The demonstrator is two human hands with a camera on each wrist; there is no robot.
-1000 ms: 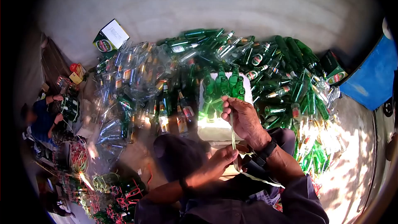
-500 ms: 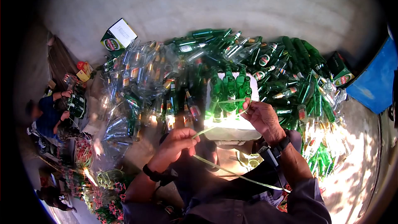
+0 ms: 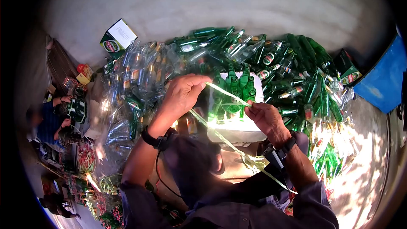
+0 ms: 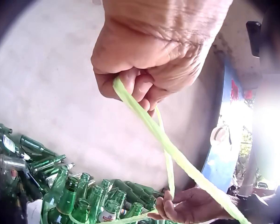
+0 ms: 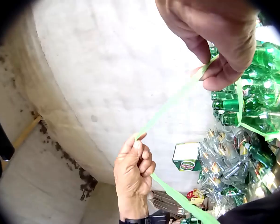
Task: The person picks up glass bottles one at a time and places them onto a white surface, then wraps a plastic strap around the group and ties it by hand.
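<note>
Several green glass bottles (image 3: 233, 85) stand grouped on a low white stand (image 3: 237, 135), with a band of pale green strap (image 5: 240, 105) passing round their necks. My left hand (image 3: 181, 95), raised to the left of the bottles, grips the strap (image 4: 154, 129) in curled fingers. Just right of the bottles, my right hand (image 3: 267, 121) pinches the strap between thumb and fingers. A stretch of strap runs straight between both hands. Its loose tail slants from the left hand down across the lap. In the right wrist view the left hand (image 5: 133, 175) shows its curled fingers around the strap.
Loose bottles (image 3: 142, 70) lie heaped left, behind and right of the stand. Beer cartons (image 3: 118, 36) sit at the heap's back edge, before a pale wall. A blue panel (image 3: 381, 78) leans at right. Another person (image 3: 51, 118) sits at far left beside bundled bottles.
The hands were close together over the lap, then parted. My left hand has swung left and up, drawing out the strap. The right hand has moved slightly right and down, beside the bottles.
</note>
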